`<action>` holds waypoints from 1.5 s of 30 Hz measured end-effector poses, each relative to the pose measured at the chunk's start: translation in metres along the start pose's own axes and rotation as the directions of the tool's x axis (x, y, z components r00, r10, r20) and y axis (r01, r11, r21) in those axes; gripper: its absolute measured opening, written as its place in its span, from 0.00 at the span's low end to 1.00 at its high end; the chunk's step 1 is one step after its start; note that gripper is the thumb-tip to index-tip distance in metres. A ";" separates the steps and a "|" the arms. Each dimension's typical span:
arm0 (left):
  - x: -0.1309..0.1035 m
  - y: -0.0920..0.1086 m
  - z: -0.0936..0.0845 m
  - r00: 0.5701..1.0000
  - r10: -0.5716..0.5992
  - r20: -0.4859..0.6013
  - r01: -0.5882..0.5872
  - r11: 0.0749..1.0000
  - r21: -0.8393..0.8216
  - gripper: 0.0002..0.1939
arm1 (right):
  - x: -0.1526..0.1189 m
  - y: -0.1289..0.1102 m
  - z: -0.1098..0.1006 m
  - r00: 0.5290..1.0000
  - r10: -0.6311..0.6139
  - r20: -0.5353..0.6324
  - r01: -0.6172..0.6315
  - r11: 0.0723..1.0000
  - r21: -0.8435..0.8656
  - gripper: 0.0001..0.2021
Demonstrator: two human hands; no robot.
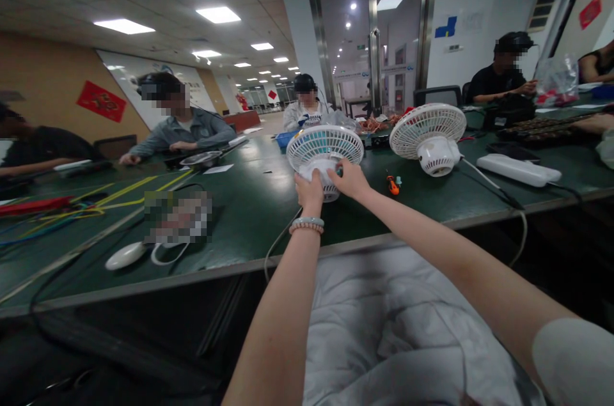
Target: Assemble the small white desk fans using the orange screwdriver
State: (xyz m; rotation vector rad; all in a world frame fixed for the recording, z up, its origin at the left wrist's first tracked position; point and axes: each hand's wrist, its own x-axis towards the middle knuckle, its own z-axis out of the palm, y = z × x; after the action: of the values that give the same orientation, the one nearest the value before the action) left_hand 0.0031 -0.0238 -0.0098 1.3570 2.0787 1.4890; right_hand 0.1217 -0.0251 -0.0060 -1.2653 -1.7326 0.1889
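Observation:
A small white fan with a round slatted cage stands on the green table in front of me, its rear housing turned toward me. My left hand grips the left side of that housing, thumb on top. From the right, my right hand has its fingers curled against the housing; a small teal spot shows by its fingertips, too small to name. Through the slats, teal blades are partly visible. To the right sits a second white fan, tilted, untouched. Between it and my right hand lies an orange-and-black screwdriver beside a small teal piece.
A white power strip lies right of the second fan. Cables hang over the table's front edge. On the left are a white oval object, yellow strips and coloured wires. Several people sit around the table; a clear plastic bag stands far right.

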 end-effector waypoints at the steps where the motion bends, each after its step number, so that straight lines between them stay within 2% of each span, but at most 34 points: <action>1: 0.001 -0.001 0.000 1.000 0.010 -0.010 -0.010 1.000 -0.011 0.34 | 0.000 0.001 0.001 1.000 0.000 0.013 0.000 1.000 0.008 0.19; 6: 0.003 0.001 -0.003 0.992 0.066 -0.111 -0.065 0.998 0.017 0.33 | 0.005 0.009 0.010 0.997 -0.024 0.067 0.020 0.998 0.058 0.16; 8: -0.001 0.003 -0.006 0.970 0.163 -0.178 -0.149 0.985 0.089 0.34 | 0.006 0.014 0.015 0.995 -0.038 0.098 0.028 0.995 0.096 0.15; 10: -0.007 0.006 -0.008 0.930 0.295 -0.217 -0.260 0.949 0.178 0.36 | 0.007 0.019 0.019 0.985 -0.062 0.164 0.039 0.989 0.142 0.15; 14: -0.018 0.010 -0.006 0.856 0.488 -0.168 -0.433 0.856 0.283 0.37 | 0.005 0.027 0.026 0.963 -0.074 0.259 0.031 0.986 0.165 0.21; 20: -0.023 0.011 0.002 0.776 0.629 -0.051 -0.582 0.745 0.325 0.36 | 0.003 0.038 0.033 0.964 -0.003 0.267 -0.027 0.994 0.109 0.21; 28: -0.029 0.015 -0.001 0.786 0.619 0.000 -0.581 0.738 0.345 0.34 | 0.002 0.036 0.034 0.973 0.028 0.228 -0.051 0.994 0.096 0.18; 34: -0.029 0.016 0.000 0.780 0.626 -0.011 -0.582 0.732 0.354 0.34 | 0.001 0.034 0.033 0.980 0.044 0.195 -0.059 0.996 0.072 0.14; 37: -0.028 0.015 0.000 0.778 0.628 -0.016 -0.583 0.733 0.350 0.34 | 0.001 0.034 0.033 0.980 0.046 0.194 -0.055 0.998 0.042 0.14; 45: -0.022 0.014 -0.001 0.811 0.583 -0.054 -0.538 0.778 0.323 0.34 | 0.002 0.035 0.036 0.975 0.037 0.217 -0.049 0.998 0.050 0.22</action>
State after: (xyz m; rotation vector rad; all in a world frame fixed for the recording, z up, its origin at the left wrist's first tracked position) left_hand 0.0221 -0.0412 -0.0047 2.2071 2.1589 1.5644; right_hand 0.1177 0.0059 -0.0455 -1.2802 -1.8710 0.4105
